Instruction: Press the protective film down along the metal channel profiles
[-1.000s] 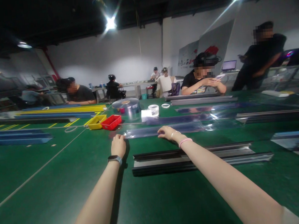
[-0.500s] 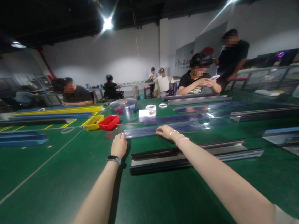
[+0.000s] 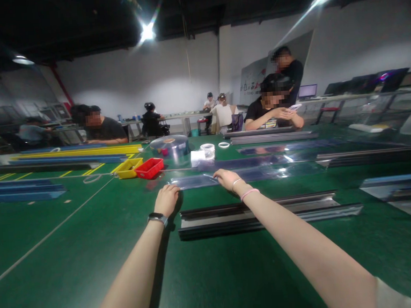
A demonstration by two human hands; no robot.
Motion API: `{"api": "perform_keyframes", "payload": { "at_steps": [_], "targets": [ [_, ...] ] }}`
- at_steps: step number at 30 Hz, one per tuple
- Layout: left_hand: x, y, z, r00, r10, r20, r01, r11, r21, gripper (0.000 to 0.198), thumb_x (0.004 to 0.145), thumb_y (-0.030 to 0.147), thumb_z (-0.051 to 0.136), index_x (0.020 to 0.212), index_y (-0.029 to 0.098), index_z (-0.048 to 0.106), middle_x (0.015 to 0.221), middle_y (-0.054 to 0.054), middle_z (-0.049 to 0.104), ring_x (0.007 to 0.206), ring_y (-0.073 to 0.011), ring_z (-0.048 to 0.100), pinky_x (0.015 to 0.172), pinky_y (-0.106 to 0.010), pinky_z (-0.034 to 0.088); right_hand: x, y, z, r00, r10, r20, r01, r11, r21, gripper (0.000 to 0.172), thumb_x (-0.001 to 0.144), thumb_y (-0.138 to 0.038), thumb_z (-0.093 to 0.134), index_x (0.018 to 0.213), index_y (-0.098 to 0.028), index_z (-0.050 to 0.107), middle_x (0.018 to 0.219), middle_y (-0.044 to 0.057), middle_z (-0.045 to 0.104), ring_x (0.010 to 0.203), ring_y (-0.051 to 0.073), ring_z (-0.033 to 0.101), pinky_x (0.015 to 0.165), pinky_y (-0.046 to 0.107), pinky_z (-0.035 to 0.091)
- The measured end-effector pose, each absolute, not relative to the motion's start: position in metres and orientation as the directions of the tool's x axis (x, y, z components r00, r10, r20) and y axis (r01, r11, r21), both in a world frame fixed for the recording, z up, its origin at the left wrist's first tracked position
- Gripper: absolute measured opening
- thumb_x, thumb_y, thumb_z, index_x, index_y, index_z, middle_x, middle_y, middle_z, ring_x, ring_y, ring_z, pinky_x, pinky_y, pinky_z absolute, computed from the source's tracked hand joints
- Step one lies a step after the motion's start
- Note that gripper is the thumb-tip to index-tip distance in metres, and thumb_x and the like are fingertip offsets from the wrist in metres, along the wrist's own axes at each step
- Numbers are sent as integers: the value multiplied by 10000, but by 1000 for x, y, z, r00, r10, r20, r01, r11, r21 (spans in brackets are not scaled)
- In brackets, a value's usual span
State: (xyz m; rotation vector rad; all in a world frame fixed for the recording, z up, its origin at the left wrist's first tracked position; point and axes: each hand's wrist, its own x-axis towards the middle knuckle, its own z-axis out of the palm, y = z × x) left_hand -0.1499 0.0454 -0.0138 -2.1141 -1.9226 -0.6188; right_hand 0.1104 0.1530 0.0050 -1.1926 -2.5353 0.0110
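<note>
A long clear plastic strip [image 3: 195,181] lies across the green table in front of me. My left hand [image 3: 167,199], with a watch at its wrist, is closed at the strip's left end, fingers bent over its near corner. Farther right, my right hand [image 3: 227,179] pinches the strip's edge between thumb and fingers; the plastic glints and looks slightly raised there. Beneath my right forearm sits a dark-edged channel profile [image 3: 213,219], nearer to me than the strip. The undersides of my fingers are hidden.
A yellow bin [image 3: 130,168] and a red bin [image 3: 149,168] stand beyond my left hand. Behind the strip are a large roll of clear film [image 3: 172,148] and white tape rolls [image 3: 208,150]. Blue profiles [image 3: 21,191] lie left, others right. A person [image 3: 269,109] holds a phone opposite.
My left hand has shifted slightly right along the strip's end. By my right fingertips the strip's edge now looks a little lifted. The standing person at the back has moved left.
</note>
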Motion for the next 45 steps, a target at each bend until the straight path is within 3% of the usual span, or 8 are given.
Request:
{"api": "perform_keyframes", "payload": {
  "at_steps": [6,17,25,29,32,39,43,45],
  "targets": [
    [-148,46,-13,116,865,489,982,-173,73,189,777,187,395,832,224,572,843,-45,584,912,-187,454,808,-308,328,109,150,5,-636,714,292,711,690,-139,367,696,-433,542,1004,-235,515,987,29,549,877,168,516,765,263,381],
    [-142,44,-9,96,890,445,993,-116,17,236,811,201,340,884,226,564,891,-67,547,948,-205,418,830,-322,299,110,156,0,-655,697,292,694,708,-132,321,702,-410,546,967,-232,515,963,29,553,884,157,506,773,258,363],
    [-138,41,-3,5,808,589,999,-29,31,233,828,210,317,971,194,500,955,-80,501,927,-201,440,816,-318,317,108,156,2,-630,728,272,726,676,-127,232,787,-408,427,905,-235,527,917,28,578,843,148,521,729,238,358],
    [-141,42,-5,-25,719,695,999,-15,52,251,807,223,367,1036,156,445,1017,-97,471,930,-203,454,793,-316,348,107,156,2,-566,777,275,779,613,-130,253,843,-363,322,1002,-224,461,886,49,588,770,155,544,667,250,365],
    [-144,46,-12,43,772,634,998,-61,7,258,790,212,399,1041,187,454,1026,-78,501,947,-200,456,778,-314,361,108,158,1,-524,806,275,809,572,-136,286,851,-317,307,1107,-207,372,836,62,597,717,164,556,642,263,370],
    [-152,54,-23,89,847,525,995,-102,-4,325,787,166,393,1099,223,461,983,-49,565,963,-175,461,790,-298,347,109,154,4,-539,765,352,780,611,-133,427,822,-173,308,1221,-311,241,1124,29,464,817,148,538,684,247,376],
    [-152,52,-20,127,828,546,990,-144,-13,270,778,164,410,1013,229,526,909,-36,587,887,-178,474,745,-292,355,109,153,6,-506,777,375,807,579,-111,533,798,-142,312,1261,-364,166,1161,21,408,736,144,546,656,267,385],
    [-151,51,-18,150,815,560,987,-160,-31,238,785,166,402,955,232,554,890,-34,587,865,-180,466,722,-293,354,109,153,6,-501,786,363,819,566,-93,524,790,-133,328,1249,-357,215,1159,27,396,729,136,544,657,261,385]
  ]
}}
